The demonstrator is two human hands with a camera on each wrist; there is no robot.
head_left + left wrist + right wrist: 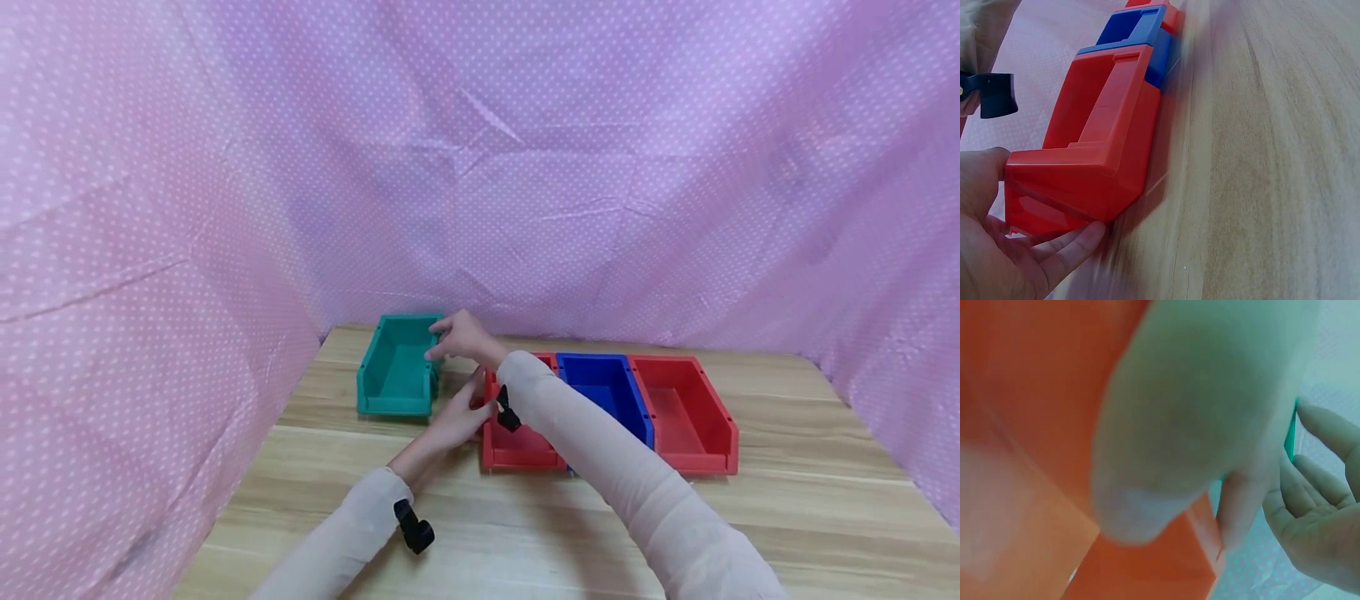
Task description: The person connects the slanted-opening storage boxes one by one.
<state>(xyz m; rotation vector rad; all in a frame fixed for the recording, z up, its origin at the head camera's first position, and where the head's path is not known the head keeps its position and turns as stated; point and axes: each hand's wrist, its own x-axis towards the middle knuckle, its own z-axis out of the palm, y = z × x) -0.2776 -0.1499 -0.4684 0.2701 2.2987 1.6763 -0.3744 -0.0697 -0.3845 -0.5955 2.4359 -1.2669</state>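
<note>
My left hand (452,422) grips the side wall of the nearest red bin (1113,134), its thumb over the rim and its other fingers underneath along the outer side. Just beyond, my right hand (467,340) pinches the right rim of a green bin (397,406), which sits apart at the left. In the right wrist view only a green sliver (1290,439) shows between the right fingers and thumb. A large blurred part of the left hand (1185,419) fills the middle there. My right forearm hides part of the red bin in the head view.
A blue bin (596,367) and a second red bin (720,408) stand in a row against the first red bin, to its right. All rest on a wooden table (480,533). Pink dotted cloth (540,208) hangs behind and at both sides.
</note>
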